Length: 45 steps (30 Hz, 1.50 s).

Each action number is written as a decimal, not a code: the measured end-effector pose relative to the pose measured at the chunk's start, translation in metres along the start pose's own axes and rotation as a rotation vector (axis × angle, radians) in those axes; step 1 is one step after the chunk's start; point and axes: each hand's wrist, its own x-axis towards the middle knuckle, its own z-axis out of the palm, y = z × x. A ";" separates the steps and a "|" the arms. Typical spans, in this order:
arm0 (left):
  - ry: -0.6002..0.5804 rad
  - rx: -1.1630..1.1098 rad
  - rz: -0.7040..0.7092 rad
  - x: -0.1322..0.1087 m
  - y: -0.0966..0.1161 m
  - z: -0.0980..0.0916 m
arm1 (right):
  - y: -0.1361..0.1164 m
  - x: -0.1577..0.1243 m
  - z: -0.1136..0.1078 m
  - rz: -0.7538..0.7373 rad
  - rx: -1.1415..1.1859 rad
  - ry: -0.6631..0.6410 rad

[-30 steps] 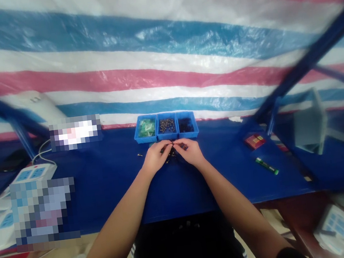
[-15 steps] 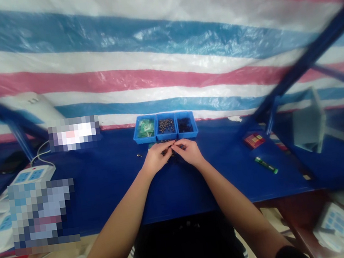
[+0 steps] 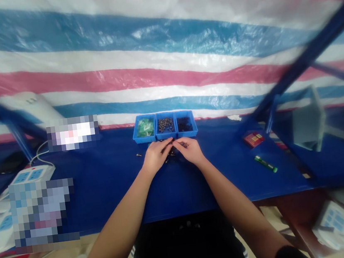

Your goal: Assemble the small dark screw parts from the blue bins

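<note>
My left hand (image 3: 156,154) and my right hand (image 3: 190,149) meet fingertip to fingertip over the blue tabletop, just in front of three joined blue bins. Both are closed in a pinch; whatever sits between the fingertips is too small to name. Beneath them lies a loose pile of small dark and brassy parts (image 3: 171,156), partly covered by the fingers. The left bin (image 3: 144,140) has green-and-white packets (image 3: 146,126), the middle one small metal pieces (image 3: 165,125), the right one black pieces (image 3: 184,124). A single small metal piece (image 3: 139,155) lies left of my left hand.
On the right are a red box (image 3: 254,139) and a green tube (image 3: 265,164). White power strips (image 3: 30,175) with cables line the left side, near blurred-out items. Blue metal struts (image 3: 301,58) slope at both sides, before a striped plastic sheet (image 3: 163,54).
The fingers have shifted slightly against each other at the fingertips, and more of the small parts below shows. The bins and other items stay in place.
</note>
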 end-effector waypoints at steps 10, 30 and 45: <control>0.021 -0.008 -0.076 0.002 0.003 -0.003 | 0.000 0.002 -0.001 0.056 0.051 -0.012; 0.007 -0.020 -0.055 0.000 0.001 -0.002 | 0.007 0.002 0.001 0.094 0.121 -0.038; -0.002 -0.012 -0.105 0.000 0.002 -0.003 | 0.009 0.004 0.000 0.130 0.208 -0.030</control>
